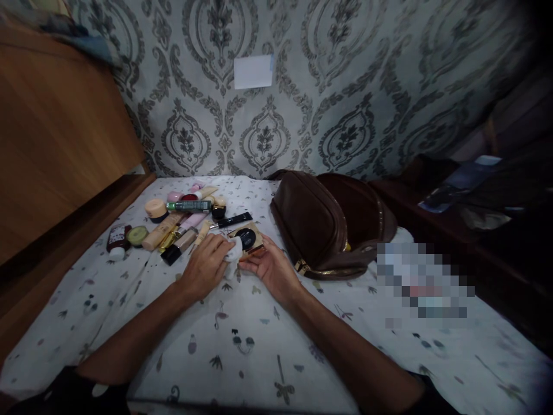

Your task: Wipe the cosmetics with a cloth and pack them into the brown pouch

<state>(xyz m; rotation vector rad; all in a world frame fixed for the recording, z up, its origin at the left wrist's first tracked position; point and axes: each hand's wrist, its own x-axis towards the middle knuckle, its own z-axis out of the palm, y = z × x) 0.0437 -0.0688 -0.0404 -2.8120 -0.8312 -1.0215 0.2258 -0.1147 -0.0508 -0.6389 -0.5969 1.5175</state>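
My L hand [207, 262] pinches a white pad [234, 249] at the gold-&-black case [247, 238]; my R hand [274, 268] grips case's edge, btwn makeup pile [189, 206] & brown bag [309, 222]. Prob. wiping step; next stroke needs steady R hold.

compact [247, 238] between cosmetics [166, 230] and bag [309, 222], wall [294, 115] behind

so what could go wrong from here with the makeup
The gold-and-black compact could slip, as the right hand's grip seems to be near its edge. The left hand, its grip on a white pad, is close to the dark-capped bottle and might knock it. The green tube appears propped on other items, so a bump could roll it.
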